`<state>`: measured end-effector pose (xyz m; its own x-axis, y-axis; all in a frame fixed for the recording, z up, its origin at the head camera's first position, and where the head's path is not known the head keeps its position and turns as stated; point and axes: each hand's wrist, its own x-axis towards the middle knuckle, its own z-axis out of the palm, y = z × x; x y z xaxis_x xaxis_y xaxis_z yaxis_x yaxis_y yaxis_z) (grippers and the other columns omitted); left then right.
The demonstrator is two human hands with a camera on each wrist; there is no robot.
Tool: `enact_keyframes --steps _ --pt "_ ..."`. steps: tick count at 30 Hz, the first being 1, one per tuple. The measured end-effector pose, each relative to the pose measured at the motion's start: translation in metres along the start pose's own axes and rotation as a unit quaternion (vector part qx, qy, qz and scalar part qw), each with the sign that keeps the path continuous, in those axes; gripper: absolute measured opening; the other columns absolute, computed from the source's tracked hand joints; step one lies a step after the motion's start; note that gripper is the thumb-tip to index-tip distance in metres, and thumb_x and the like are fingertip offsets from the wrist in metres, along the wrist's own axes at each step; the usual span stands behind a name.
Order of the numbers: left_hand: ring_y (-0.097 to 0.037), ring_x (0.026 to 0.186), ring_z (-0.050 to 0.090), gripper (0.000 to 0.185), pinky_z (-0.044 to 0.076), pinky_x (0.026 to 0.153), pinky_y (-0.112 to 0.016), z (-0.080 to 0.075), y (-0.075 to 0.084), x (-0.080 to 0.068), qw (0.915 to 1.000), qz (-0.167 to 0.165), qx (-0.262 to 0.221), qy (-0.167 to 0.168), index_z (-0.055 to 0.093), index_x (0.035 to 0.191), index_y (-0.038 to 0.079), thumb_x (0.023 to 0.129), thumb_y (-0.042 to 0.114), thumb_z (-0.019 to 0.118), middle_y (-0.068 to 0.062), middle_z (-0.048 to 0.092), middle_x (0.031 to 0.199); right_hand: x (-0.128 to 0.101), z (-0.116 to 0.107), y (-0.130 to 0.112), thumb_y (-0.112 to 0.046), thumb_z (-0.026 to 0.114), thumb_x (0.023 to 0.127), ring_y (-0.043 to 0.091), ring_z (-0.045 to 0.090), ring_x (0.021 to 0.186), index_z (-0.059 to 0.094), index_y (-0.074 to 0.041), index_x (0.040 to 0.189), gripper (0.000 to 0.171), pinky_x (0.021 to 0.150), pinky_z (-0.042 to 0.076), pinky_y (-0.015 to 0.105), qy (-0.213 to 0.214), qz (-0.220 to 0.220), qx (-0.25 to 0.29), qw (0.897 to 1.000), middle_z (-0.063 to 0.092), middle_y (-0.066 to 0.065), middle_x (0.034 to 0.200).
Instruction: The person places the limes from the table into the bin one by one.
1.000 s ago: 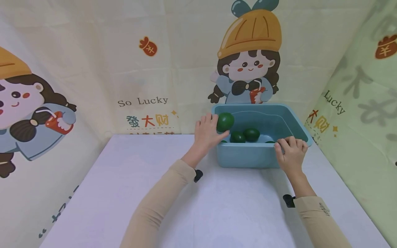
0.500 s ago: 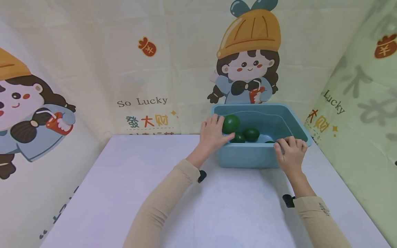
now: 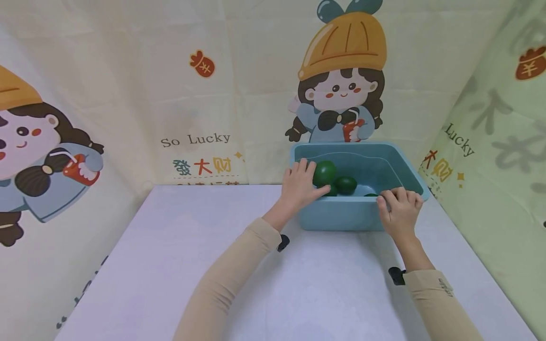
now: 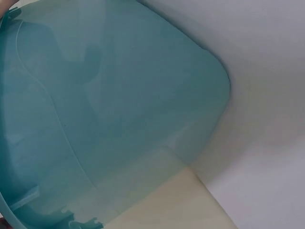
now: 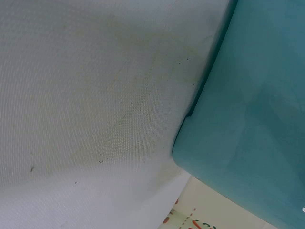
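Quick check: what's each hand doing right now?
Left hand: holds a green ball over the blue bin.
Right hand: grips the bin's near rim, fingers curled over it.

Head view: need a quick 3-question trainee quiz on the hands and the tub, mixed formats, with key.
1. True or false: the left hand holds a green ball over the blue tub.
2. Where is the right hand? A) flat on the table B) gripping the tub's near rim C) inside the tub holding a ball
3. Fill in: the other green balls lie ____ the tub.

Key: 1 true. 2 B. 3 inside.
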<state>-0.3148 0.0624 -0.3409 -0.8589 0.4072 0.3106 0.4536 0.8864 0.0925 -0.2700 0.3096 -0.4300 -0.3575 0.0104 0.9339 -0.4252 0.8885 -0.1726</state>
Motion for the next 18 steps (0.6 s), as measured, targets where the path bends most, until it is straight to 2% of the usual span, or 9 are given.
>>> enact_keyframes --steps 5,18 --pt "-0.018 0.103 0.040 0.066 0.037 0.082 -0.034 0.002 0.006 0.001 1.0000 0.006 0.000 0.001 0.045 0.124 0.017 0.079 0.064 0.049 -0.002 0.044 0.117 0.001 0.000 0.000 -0.044 0.040 0.094 0.037 0.034 0.073 0.058 -0.003 0.076 0.048 0.074 0.018 0.055 -0.002 0.000 -0.003 1.000 0.047 0.019 0.080" --pt "-0.017 0.105 0.039 0.067 0.038 0.081 -0.033 0.008 0.021 0.005 0.9996 0.008 0.005 -0.028 0.044 0.128 0.020 0.079 0.066 0.046 -0.001 0.044 0.118 0.000 -0.001 0.000 -0.045 0.039 0.094 0.037 0.034 0.074 0.059 -0.003 0.077 0.049 0.074 0.018 0.055 -0.005 0.002 -0.003 1.000 0.047 0.018 0.081"
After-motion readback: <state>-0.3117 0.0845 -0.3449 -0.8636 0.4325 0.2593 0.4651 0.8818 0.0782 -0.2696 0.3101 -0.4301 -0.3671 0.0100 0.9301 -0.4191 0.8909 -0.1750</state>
